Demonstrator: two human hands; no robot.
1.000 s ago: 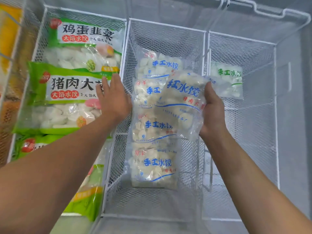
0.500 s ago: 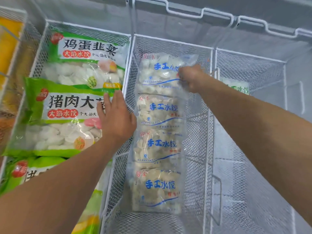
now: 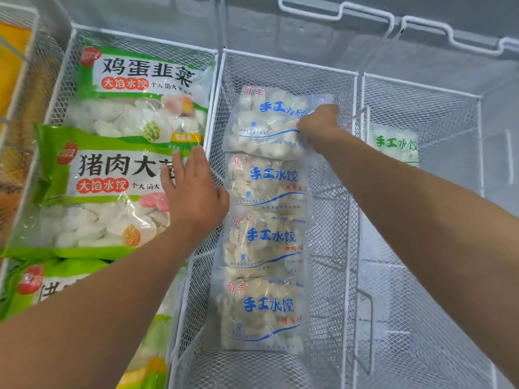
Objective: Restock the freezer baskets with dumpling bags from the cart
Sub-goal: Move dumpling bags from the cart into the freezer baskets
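Several clear dumpling bags with blue lettering lie in a row down the middle wire basket. My right hand grips the right edge of the farthest bag, which lies at the back of the basket. My left hand rests with straight fingers on the rim between the middle basket and the left basket, touching a green dumpling bag. The cart is not in view.
The left basket holds large green-and-white dumpling bags stacked high. The right basket holds one clear bag with green lettering at the back. A further basket with yellow packs sits at far left. The grey freezer wall rises behind.
My right hand carried the clear bag from above the basket down to the far end of the row and now holds its edge there. My left hand stayed on the rim.
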